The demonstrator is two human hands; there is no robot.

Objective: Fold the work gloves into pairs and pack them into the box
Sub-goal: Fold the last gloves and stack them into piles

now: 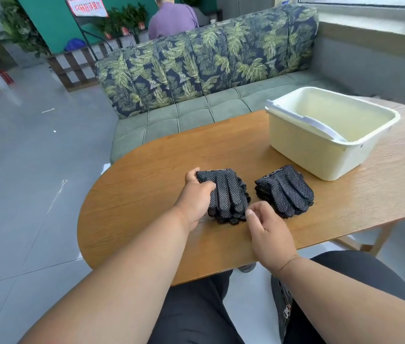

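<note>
The left hand [197,194] grips the cuff end of the left glove stack [223,194], thumb over the top and fingers curled round its far side, while the right hand [262,223] hovers at the stack's fingertip end, thumb and fingers loosely bent and close together, holding nothing that shows. Both stacks lie near the middle of the table [146,194]; the right stack [285,191] sits just beside the first, nearer the box [330,131], which stands by the far right edge and looks empty. To do this step well, I would peel off just the top two gloves, keep the cuffs pinned so the pile does not slide, match the fingers, then fold across the palm. The gloves are black knit, soft and floppy, studded with small pale grip dots; the box is smooth cream plastic with a white handle; the table is wood-grained with a rounded end.
</note>
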